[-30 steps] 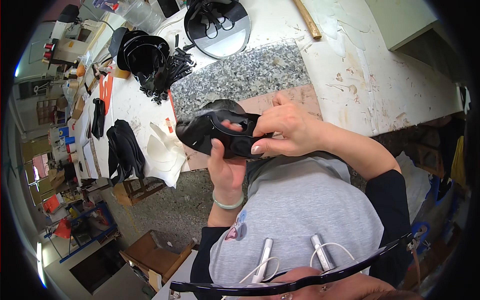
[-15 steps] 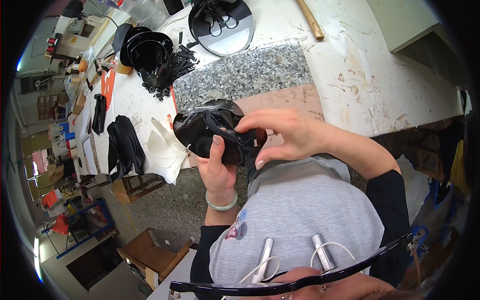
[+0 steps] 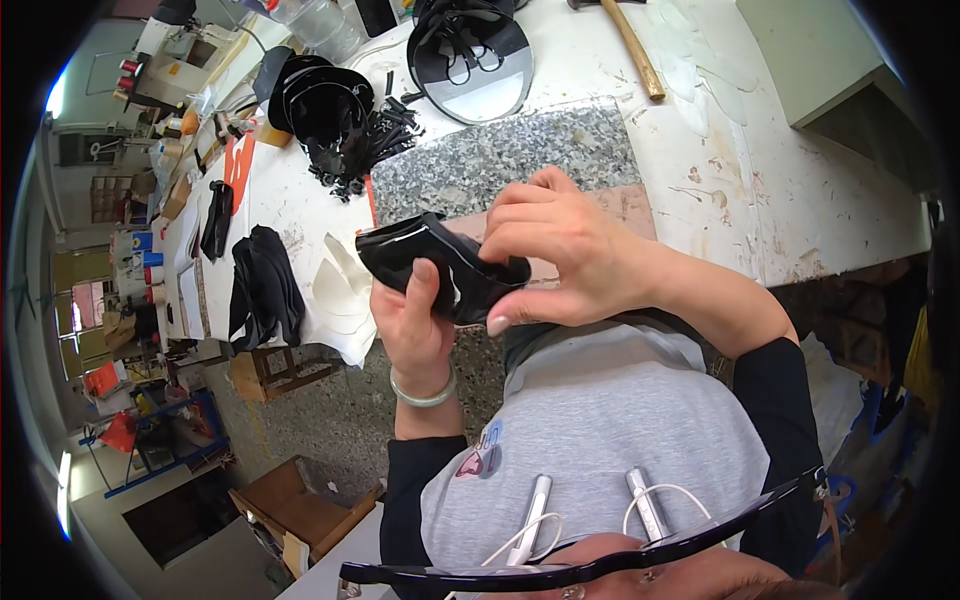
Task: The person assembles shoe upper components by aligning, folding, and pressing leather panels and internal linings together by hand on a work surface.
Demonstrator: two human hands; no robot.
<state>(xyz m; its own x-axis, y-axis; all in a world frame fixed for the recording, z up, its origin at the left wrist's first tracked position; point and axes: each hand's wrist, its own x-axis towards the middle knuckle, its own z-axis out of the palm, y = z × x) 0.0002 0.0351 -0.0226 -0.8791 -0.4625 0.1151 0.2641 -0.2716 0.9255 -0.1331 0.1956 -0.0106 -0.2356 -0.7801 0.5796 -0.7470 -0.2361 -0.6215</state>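
While the left hand [image 3: 405, 325] is gripping a glossy black piece [image 3: 398, 248] near the middle of the frame, its thumb pressing on the facing side, the right hand [image 3: 565, 245] is arching half-curled at the piece's right end; its fingers are touching the rim and its thumb is lying near the lower edge, but the view is not showing whether it is really pinching anything. The piece is looking light and bendable, its shiny skin probably making it slippery and easily creased, so the rim is likely offering the surest hold, with a flat thumb supporting the side. Most of the left fingers are hiding behind it, the right fingertips are partly disappearing at its dark opening, and glare is masking any seams. Beyond, a grey speckled slab [image 3: 510, 145] is lying partly covered, while the upper frame edge is cutting into a hammer [image 3: 637, 55].
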